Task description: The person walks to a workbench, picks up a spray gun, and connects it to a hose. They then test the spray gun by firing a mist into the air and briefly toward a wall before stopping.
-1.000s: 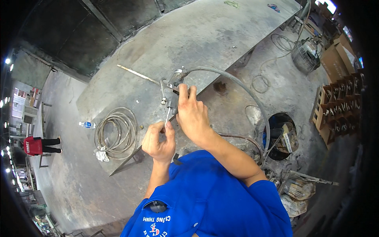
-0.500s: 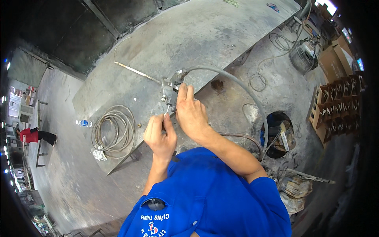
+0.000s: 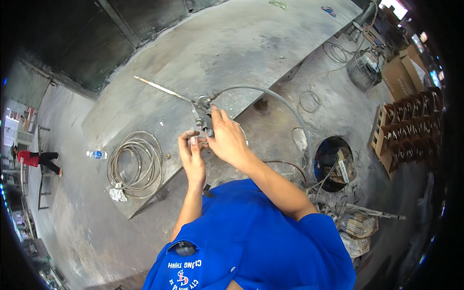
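My right hand (image 3: pixel 228 140) is wrapped round a dark metal spray gun (image 3: pixel 203 113), just above the table edge. A grey hose (image 3: pixel 270 90) leaves the gun's top and arches right, down to the floor. Close under the gun's lower end, my left hand (image 3: pixel 193 157) has its fingers bent in and thumb raised; what its fingertips hold, if anything, is too small to tell. A pale thin rod (image 3: pixel 162 88) runs from beside the gun out over the table; whether it is joined to the gun I cannot tell.
The long grey table (image 3: pixel 193 63) carries a coiled hose (image 3: pixel 135 164), a water bottle (image 3: pixel 96 154) and a crumpled white wad (image 3: pixel 117 193). To the right, on the floor, are a dark round bucket (image 3: pixel 333 164), a rack of brown parts (image 3: pixel 406 130) and cardboard boxes (image 3: pixel 403 72). A person in red (image 3: pixel 31 158) stands far left.
My left fingers, earlier pinching a thin light piece below the gun, have moved up closer to it and curled. That piece no longer shows clearly. The whole view has shifted slightly.
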`<state>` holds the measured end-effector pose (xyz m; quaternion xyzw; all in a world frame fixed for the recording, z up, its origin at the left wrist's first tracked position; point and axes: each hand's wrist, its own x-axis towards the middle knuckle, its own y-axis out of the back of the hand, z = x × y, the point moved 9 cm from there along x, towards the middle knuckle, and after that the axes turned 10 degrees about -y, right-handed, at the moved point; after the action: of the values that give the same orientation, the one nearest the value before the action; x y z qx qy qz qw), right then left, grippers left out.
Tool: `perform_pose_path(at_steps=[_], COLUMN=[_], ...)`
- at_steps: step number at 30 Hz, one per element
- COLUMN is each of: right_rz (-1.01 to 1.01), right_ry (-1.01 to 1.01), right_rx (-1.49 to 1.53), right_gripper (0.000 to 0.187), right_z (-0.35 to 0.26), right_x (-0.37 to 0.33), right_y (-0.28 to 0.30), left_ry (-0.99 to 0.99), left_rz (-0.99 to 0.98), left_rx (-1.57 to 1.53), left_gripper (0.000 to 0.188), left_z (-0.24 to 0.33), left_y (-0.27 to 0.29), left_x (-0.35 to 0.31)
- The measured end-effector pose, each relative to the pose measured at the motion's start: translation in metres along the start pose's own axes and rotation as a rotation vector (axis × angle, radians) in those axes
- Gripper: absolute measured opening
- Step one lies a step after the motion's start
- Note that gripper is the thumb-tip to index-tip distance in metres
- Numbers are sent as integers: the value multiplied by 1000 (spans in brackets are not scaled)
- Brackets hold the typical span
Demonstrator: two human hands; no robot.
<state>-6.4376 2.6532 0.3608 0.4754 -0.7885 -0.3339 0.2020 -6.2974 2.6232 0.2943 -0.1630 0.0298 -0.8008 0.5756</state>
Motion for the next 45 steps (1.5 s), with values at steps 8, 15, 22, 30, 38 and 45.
perform_pose_path(at_steps=[8, 15, 22, 30, 38, 45], right_rz=[134, -358, 244, 664, 641, 267], right_ry=[128, -66, -510, -1038, -884, -472], right_rx=[-79, 226, 920, -103, -178, 936], right_gripper=[81, 71, 33, 44, 21, 16], right_z=[5, 105, 464, 766, 761, 574], right_x=[40, 127, 373, 553, 594, 532], right_y=[-21, -11, 78, 42, 33, 36], left_ry=[329, 535, 632, 732, 734, 670], left_rz=[-346, -324, -45, 203, 258, 139], left_rx=[-418, -459, -305, -158, -103, -160], left_gripper=[66, 53, 25, 27, 29, 27], left_z=[-117, -193, -264, -281, -281, -273], left_y=[-35, -84, -136, -189, -223, -232], left_x=[-14, 33, 128, 202, 245, 264])
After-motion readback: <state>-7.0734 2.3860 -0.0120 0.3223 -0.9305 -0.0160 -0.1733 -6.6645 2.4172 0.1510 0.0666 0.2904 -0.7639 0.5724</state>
